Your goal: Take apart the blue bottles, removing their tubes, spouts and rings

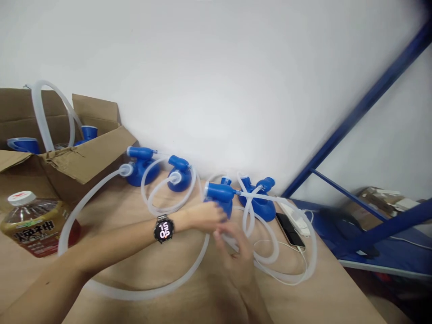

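Note:
My left hand (206, 216), with a black watch (164, 229) on the wrist, reaches across the wooden table (175, 265) and closes on a blue pump head (219, 194) with a clear hose. My right hand (233, 247) is just below it, blurred by motion, its fingers near a translucent hose (189, 274) that loops wide over the table. Whether it grips the hose is unclear. Two more blue pump heads (143, 164) (178, 173) lie to the left and another (261, 198) to the right, all with hoses attached.
An open cardboard box (77, 157) at the back left holds more blue pumps and hose. A lying plastic bottle (33, 222) is at the left. A phone (289, 229) and a white charger (299, 220) lie at the right. A blue metal rack frame (364, 108) stands beyond.

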Demonstrator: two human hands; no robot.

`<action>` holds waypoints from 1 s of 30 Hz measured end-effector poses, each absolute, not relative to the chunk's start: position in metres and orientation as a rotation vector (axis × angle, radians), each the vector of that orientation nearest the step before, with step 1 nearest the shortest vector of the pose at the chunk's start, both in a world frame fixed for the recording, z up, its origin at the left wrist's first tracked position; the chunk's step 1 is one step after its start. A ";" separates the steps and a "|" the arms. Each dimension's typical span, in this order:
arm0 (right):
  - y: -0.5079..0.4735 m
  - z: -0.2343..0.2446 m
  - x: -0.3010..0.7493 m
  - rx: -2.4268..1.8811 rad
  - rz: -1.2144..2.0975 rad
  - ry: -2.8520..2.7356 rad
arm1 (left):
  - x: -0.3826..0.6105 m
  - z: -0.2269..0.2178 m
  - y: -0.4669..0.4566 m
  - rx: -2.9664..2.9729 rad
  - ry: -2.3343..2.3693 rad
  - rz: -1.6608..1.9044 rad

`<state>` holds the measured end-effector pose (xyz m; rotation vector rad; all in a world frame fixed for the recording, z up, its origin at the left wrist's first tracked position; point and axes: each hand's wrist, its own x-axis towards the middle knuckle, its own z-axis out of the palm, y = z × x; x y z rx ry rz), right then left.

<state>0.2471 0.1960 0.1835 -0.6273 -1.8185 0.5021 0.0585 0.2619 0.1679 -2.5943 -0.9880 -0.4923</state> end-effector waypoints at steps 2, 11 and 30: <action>0.226 0.162 0.261 -0.888 0.776 -1.490 | 0.052 0.172 0.277 -2.522 -1.145 -0.692; 0.337 0.126 0.253 -0.907 1.218 -1.096 | 0.031 0.169 0.341 -2.154 -1.786 -1.424; 0.369 0.120 0.255 -0.634 1.223 -1.038 | 0.029 0.166 0.311 -2.669 -1.643 -1.634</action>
